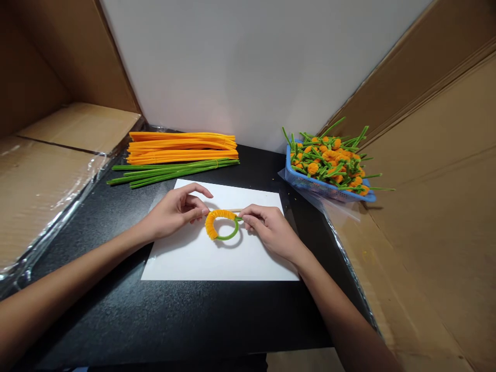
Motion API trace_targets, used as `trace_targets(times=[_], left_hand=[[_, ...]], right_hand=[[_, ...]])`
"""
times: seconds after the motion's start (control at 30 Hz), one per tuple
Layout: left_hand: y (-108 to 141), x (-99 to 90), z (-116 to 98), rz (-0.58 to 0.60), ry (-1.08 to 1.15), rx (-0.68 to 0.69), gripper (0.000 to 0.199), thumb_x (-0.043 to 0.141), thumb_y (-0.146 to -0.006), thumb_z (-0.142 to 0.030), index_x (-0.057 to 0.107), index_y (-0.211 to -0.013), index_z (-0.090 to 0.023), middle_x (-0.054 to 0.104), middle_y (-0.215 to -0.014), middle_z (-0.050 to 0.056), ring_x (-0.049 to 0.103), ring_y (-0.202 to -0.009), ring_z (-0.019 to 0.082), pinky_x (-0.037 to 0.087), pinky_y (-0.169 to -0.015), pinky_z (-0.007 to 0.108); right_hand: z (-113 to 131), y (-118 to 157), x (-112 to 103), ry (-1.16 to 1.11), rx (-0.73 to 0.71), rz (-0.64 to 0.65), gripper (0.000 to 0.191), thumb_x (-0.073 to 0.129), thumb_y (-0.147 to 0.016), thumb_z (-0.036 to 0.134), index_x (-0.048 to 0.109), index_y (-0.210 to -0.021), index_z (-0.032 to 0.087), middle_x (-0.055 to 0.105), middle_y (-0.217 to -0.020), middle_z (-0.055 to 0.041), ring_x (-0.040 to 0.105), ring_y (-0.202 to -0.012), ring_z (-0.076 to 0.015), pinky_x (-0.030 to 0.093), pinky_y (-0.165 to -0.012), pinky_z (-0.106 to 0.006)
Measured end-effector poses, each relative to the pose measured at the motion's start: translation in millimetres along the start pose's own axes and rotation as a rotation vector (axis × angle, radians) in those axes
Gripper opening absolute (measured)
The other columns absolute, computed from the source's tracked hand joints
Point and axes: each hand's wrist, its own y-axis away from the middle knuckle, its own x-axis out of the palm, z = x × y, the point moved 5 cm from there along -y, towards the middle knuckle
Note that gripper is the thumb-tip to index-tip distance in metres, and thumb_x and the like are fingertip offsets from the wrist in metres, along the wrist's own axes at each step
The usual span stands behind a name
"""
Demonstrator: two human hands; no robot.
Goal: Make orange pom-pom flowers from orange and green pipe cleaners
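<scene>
On the white paper sheet (pixel 194 258), the orange-wrapped green chenille ring (pixel 211 225) sits between your hands. Your right hand (pixel 271 230) pinches its green end, seemingly to steady it; your left hand (pixel 174 212) curls beside the coil, its grip unclear. Bundled orange stems (pixel 182 147), green stems (pixel 170 173), and a blue basket (pixel 310 181) wait beyond, within reach.

Desk: a black desk (pixel 217 320) carries everything.
Near centre: a white paper sheet (pixel 248 263) is laid flat.
Far left: orange pipe cleaners (pixel 182 147) are piled, green pipe cleaners (pixel 174 171) placed just nearer.
Far right: a blue plastic basket (pixel 306 179) is set down.
</scene>
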Motion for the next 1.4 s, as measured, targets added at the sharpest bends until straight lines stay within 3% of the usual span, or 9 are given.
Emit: trace_targets(times=[0.2, 0.3, 0.4, 0.53, 0.67, 0.8, 1.03, 1.2, 1.4], left_hand=[[-8, -27.8, 3, -0.051, -0.046, 0.079, 0.035, 0.073, -0.080, -0.033, 0.053, -0.104, -0.016, 0.068, -0.071, 0.000, 0.054, -0.057, 0.009, 0.042, -0.056, 0.020], [-10, -34.6, 4, 0.011, -0.076, 0.063, 0.031, 0.070, -0.083, -0.034, 0.054, -0.103, -0.016, 0.068, -0.070, 0.001, 0.052, -0.056, 0.009, 0.041, -0.056, 0.020], [-7, -29.4, 1, 0.082, -0.200, 0.052, 0.029, 0.064, -0.088, -0.038, 0.058, -0.105, -0.016, 0.071, -0.077, 0.004, 0.056, -0.062, 0.011, 0.042, -0.059, 0.022], [1, -8.7, -11, 0.108, -0.414, 0.076, 0.036, 0.062, -0.088, -0.044, 0.064, -0.114, -0.020, 0.072, -0.092, 0.004, 0.060, -0.071, 0.013, 0.042, -0.060, 0.023], [8, 13.9, -18, 0.098, -0.326, 0.083, 0.037, 0.065, -0.086, -0.046, 0.066, -0.113, -0.020, 0.072, -0.095, 0.004, 0.064, -0.081, 0.015, 0.049, -0.072, 0.025], [12, 25.4, -14, 0.107, -0.234, 0.012, 0.035, 0.071, -0.081, -0.045, 0.069, -0.104, -0.019, 0.072, -0.084, 0.003, 0.065, -0.075, 0.015, 0.049, -0.067, 0.024], [12, 25.0, -8, 0.024, -0.218, 0.003, 0.028, 0.068, -0.084, -0.041, 0.070, -0.098, -0.017, 0.073, -0.082, 0.004, 0.065, -0.071, 0.015, 0.049, -0.063, 0.024], [8, 22.5, -3, 0.139, -0.083, -0.067, 0.032, 0.071, -0.081, -0.038, 0.069, -0.105, -0.017, 0.074, -0.080, 0.004, 0.066, -0.069, 0.015, 0.051, -0.064, 0.025], [5, 12.2, -3, 0.159, -0.005, -0.151, 0.023, 0.071, -0.081, -0.037, 0.074, -0.085, -0.015, 0.071, -0.067, 0.003, 0.055, -0.053, 0.009, 0.042, -0.048, 0.018]], right_hand=[[0, -1, -12, 0.067, -0.017, 0.000, 0.019, 0.049, -0.096, 0.022, 0.067, -0.091, 0.017, 0.060, -0.068, 0.0015, 0.054, -0.061, -0.0111, 0.040, -0.061, -0.023], [-3, -1, -14, 0.066, -0.003, 0.020, 0.018, 0.049, -0.095, 0.023, 0.066, -0.091, 0.017, 0.059, -0.068, 0.0016, 0.053, -0.062, -0.0115, 0.039, -0.061, -0.023], [-5, -1, -10, 0.027, -0.002, 0.041, 0.017, 0.047, -0.096, 0.021, 0.063, -0.089, 0.017, 0.058, -0.069, 0.0018, 0.054, -0.064, -0.0119, 0.040, -0.064, -0.024], [-3, -1, -1, 0.003, 0.021, 0.027, 0.018, 0.046, -0.097, 0.022, 0.061, -0.087, 0.018, 0.056, -0.067, 0.0029, 0.050, -0.060, -0.0114, 0.036, -0.059, -0.024], [3, 0, 6, -0.004, 0.025, 0.025, 0.018, 0.046, -0.097, 0.022, 0.060, -0.087, 0.018, 0.054, -0.066, 0.0035, 0.048, -0.059, -0.0112, 0.034, -0.057, -0.024], [11, 2, 10, 0.039, -0.009, 0.027, 0.019, 0.046, -0.097, 0.023, 0.060, -0.086, 0.018, 0.056, -0.068, 0.0029, 0.049, -0.063, -0.0115, 0.035, -0.061, -0.024], [20, 1, 18, 0.089, -0.074, 0.025, 0.018, 0.050, -0.096, 0.021, 0.067, -0.092, 0.018, 0.062, -0.075, 0.0001, 0.051, -0.066, -0.0129, 0.036, -0.063, -0.025], [16, 1, 9, 0.060, -0.082, -0.077, 0.024, 0.048, -0.096, 0.018, 0.073, -0.095, 0.017, 0.063, -0.069, 0.0004, 0.054, -0.062, -0.0130, 0.039, -0.063, -0.025], [11, 1, 3, -0.094, -0.086, -0.074, 0.023, 0.053, -0.094, 0.021, 0.075, -0.101, 0.018, 0.073, -0.083, -0.0030, 0.065, -0.076, -0.0159, 0.047, -0.073, -0.027]])
